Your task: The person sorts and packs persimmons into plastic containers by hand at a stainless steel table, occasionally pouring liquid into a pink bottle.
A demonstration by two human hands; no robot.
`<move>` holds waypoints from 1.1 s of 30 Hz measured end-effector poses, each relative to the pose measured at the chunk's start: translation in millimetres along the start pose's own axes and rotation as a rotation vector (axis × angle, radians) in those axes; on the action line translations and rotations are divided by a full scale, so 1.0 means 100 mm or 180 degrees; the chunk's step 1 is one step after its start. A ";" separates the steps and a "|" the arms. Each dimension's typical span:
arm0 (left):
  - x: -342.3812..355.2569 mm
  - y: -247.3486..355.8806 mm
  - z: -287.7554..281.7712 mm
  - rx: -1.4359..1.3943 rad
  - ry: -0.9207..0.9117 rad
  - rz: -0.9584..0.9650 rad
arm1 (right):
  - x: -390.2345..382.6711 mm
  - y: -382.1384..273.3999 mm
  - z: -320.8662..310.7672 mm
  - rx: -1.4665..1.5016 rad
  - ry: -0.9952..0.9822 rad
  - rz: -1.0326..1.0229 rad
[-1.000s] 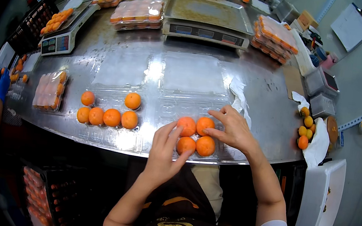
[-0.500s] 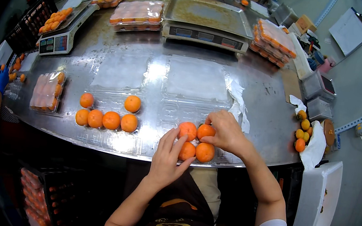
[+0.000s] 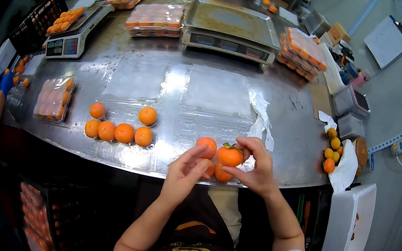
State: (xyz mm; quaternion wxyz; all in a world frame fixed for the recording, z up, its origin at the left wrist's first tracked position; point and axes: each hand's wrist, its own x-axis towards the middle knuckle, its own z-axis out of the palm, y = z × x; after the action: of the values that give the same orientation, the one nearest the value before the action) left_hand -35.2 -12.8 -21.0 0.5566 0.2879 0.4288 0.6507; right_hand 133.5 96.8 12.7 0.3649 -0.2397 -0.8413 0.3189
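Note:
An orange persimmon (image 3: 230, 156), its green leafy cap turned up, is pinched between the thumb and fingers of my right hand (image 3: 255, 170). It is over the clear plastic tray (image 3: 191, 130) at the table's front edge. More persimmons sit in that tray: one (image 3: 207, 147) to the left, another (image 3: 224, 172) just below the held one, and a third partly hidden behind my left hand (image 3: 184, 172). That hand hovers beside the fruit, fingers apart and slightly curved, gripping nothing. Left of it, a second clear tray (image 3: 118, 154) holds several persimmons in its cups.
A large scale (image 3: 228, 46) stands at the back between stacks of packed fruit boxes (image 3: 155, 19). One filled box (image 3: 53, 99) lies at left, near a co-worker's blue-gloved hand (image 3: 5, 82). Crumpled white paper (image 3: 261, 115) and a few loose fruits (image 3: 329, 165) are on the right.
My right hand has lifted the persimmon from the tray and tilted its cap into view. My left hand has drawn back slightly from the fruit. A person has appeared at the far edge.

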 end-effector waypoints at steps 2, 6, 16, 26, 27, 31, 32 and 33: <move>0.04 0.03 0.09 -0.1326 -0.0385 -0.0811 | -0.10 0.00 0.12 0.0278 0.0293 -0.0053; 0.04 -0.13 0.17 -0.0993 -0.0453 -0.0442 | -0.26 0.00 0.28 0.0442 0.0449 -0.0062; 0.00 -0.14 0.19 0.2269 0.0574 0.2322 | -0.37 -0.13 0.27 0.3097 -0.0089 0.1630; -0.04 -0.09 0.20 0.2241 0.0350 0.2195 | -0.39 -0.09 0.32 0.3748 -0.0027 0.1540; -0.04 -0.09 0.18 0.2255 0.0303 0.2151 | -0.42 -0.07 0.33 0.3789 -0.0053 0.1671; -0.03 -0.01 0.17 0.2569 0.0326 0.2237 | -0.43 -0.05 0.34 0.4313 -0.0122 0.1939; -0.03 0.02 0.19 0.2714 0.0377 0.2319 | -0.41 -0.06 0.34 0.4537 -0.0122 0.1941; -0.02 0.02 0.20 0.2727 0.0386 0.2378 | -0.41 -0.05 0.35 0.4582 -0.0156 0.1948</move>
State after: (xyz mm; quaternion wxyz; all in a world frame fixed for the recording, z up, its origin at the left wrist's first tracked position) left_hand -18.7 -9.6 -9.5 0.0968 0.5821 0.5546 0.5867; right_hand 131.3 54.7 -21.2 0.3078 -0.1582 -0.3318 0.8776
